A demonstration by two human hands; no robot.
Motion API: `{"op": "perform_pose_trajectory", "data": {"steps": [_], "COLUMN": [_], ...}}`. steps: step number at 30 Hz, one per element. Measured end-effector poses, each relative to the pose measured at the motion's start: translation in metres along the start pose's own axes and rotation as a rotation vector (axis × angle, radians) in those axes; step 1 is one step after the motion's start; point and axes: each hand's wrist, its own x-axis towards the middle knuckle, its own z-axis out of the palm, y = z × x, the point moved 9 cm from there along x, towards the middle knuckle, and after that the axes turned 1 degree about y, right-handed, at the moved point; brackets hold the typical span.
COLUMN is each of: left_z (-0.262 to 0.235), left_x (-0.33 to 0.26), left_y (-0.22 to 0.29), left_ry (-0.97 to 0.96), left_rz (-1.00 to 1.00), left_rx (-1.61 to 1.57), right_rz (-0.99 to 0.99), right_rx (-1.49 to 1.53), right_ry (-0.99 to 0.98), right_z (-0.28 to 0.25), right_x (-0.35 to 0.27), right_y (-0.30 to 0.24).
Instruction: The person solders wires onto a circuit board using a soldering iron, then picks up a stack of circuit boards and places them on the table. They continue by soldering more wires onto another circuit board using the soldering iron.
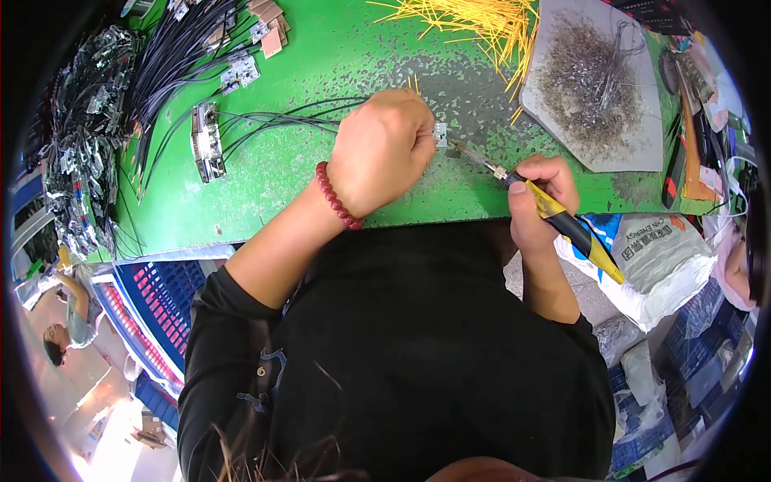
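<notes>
My left hand, with a red bead bracelet at the wrist, is curled closed over the bench; its fingertips are mostly hidden. Black cables run under it from a silver-and-black connector part lying to its left. Beyond the knuckles, thin yellow wire ends poke out. A small pale circuit board shows just right of the left fingers. In my right hand is a yellow-and-black soldering iron, gripped like a pen. Its tip points left, close by the board; whether they touch I cannot tell.
The green bench has worn patches. Yellow wires are heaped at the back, beside a grey board covered in dark scraps. Piled parts and cabled boards fill the left. Below stand a blue basket and white sack.
</notes>
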Motion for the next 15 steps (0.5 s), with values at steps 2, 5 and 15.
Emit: {"op": "perform_pose_trajectory", "data": {"steps": [2,5,15], "left_z": [-0.0001,-0.0001,-0.0005], "left_x": [-0.0002,-0.0002,0.0012], "left_y": [0.0000,0.0004,-0.0001], "left_ry": [0.001,-0.002,-0.025], "left_rz": [0.002,0.010,0.043], "left_rx": [-0.001,0.005,-0.015], "right_rz": [-0.014,-0.020,-0.022], "right_rx": [0.010,0.007,0.020], "right_ry": [0.003,-0.005,0.005], "right_z": [-0.0007,-0.0007,-0.0027], "right_x": [0.0000,0.0002,0.0021], "right_y": [0.0002,0.0003,0.0014]}}
